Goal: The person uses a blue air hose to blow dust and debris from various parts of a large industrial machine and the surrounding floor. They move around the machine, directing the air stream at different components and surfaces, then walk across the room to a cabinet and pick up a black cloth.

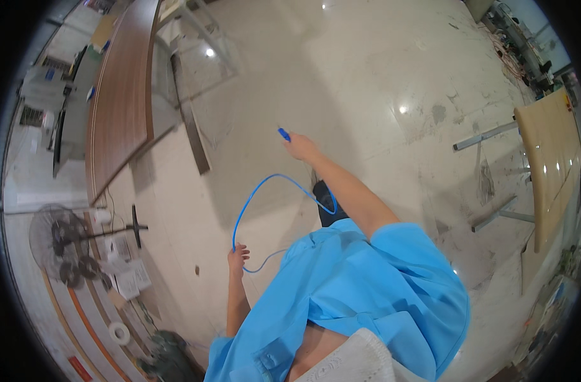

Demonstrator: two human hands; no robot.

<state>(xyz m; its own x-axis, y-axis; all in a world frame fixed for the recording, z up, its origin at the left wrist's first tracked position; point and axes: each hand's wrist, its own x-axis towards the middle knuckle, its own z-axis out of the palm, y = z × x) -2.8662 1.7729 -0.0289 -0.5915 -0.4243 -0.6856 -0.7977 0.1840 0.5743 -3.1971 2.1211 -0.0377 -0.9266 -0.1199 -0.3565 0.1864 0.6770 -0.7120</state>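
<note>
My left hand (238,256) is closed around a thin blue hose or cable (252,193) at the lower left. From there it arches up and to the right, then bends in a loop below my right forearm. Another stretch runs from under my left hand toward my blue shirt. Stretched forward over the floor, my right hand (298,146) grips a small blue-handled tool (284,134) that points up and left. Its exact kind is too small to make out. My right forearm partly hides the loop.
A long brown wooden table (121,95) stands at the far left, with a black fan (64,239) below it. On the right is a cream-coloured padded seat or bench top (545,172) with metal legs. Cluttered shelves (516,44) line the far right. Pale tiled floor (367,83) lies ahead.
</note>
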